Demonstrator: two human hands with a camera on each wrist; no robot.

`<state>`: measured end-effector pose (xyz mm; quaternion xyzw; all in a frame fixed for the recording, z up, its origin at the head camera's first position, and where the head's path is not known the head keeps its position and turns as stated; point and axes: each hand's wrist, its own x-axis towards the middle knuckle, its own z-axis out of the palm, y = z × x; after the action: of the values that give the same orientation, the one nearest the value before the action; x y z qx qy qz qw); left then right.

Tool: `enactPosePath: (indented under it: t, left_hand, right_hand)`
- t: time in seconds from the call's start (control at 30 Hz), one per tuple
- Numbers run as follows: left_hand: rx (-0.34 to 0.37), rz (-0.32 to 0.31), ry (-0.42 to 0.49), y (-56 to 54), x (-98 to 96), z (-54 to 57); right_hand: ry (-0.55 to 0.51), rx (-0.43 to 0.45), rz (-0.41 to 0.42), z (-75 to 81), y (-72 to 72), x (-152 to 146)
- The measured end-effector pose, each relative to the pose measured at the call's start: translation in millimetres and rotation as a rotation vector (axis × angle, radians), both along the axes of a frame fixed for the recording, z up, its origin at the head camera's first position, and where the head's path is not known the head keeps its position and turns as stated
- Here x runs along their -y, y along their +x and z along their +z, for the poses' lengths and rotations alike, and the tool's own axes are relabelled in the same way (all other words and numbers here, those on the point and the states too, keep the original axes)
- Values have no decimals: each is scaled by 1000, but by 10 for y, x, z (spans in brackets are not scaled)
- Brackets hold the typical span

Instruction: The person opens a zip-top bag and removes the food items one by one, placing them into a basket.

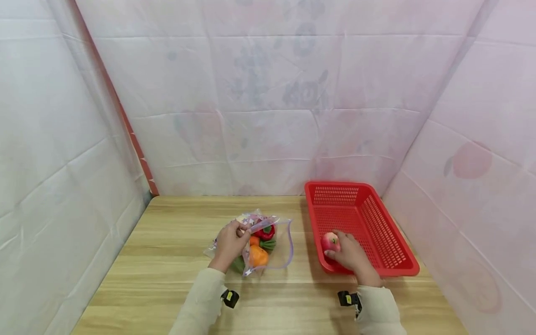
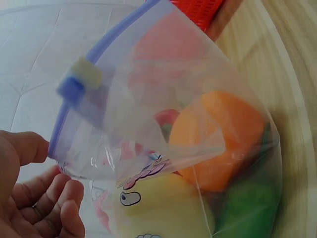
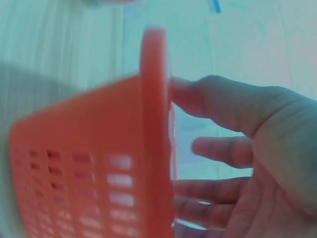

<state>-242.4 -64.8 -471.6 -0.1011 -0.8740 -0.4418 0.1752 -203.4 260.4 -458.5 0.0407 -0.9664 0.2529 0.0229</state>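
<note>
My left hand (image 1: pixel 229 242) pinches the mouth edge of a clear zip bag (image 2: pixel 119 124) between thumb and fingers. Its purple zip strip (image 2: pixel 116 32) carries a blue and pale slider (image 2: pixel 79 84). Inside the bag lie an orange fruit (image 1: pixel 258 256), a red pepper (image 1: pixel 265 231), a green item (image 2: pixel 250 210) and a yellow item (image 2: pixel 158 208). On the right, my right hand (image 1: pixel 353 255) reaches over the near rim of a red basket (image 1: pixel 310 204), thumb and fingers around a pink-red apple (image 1: pixel 330 242). The basket's rim hides the apple and fingertips in the right wrist view.
A wooden table (image 1: pixel 167 260) carries the bag at centre and the basket at right. Hanging white printed sheets (image 1: pixel 268 139) enclose the table at the back and both sides. The basket's right side stands close to the right sheet (image 1: pixel 469 242).
</note>
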Motion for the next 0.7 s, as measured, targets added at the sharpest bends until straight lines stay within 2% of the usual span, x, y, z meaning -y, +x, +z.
enactPosePath:
  t: [0.13,0.27,0.37,0.43,0.57,0.7]
  left_hand:
    - [-19,15,11,4,-6,-45]
    - [-12,20,33,-6,-23,-85]
    - [-8,9,52,-12,-32,-97]
    - [-4,-3,69,-17,-32,-105]
    - [0,-24,78,-30,-24,-114]
    - [-1,-28,74,-37,-24,-117]
  right_hand:
    - [-24,-128,40,-47,84,235]
    - [-86,-310,155,-82,124,525]
    - [-110,-413,221,-111,102,697]
    - [-107,-439,254,-141,73,793]
    - [-115,-414,326,-177,23,946]
    - [-87,-415,347,-190,-19,1048]
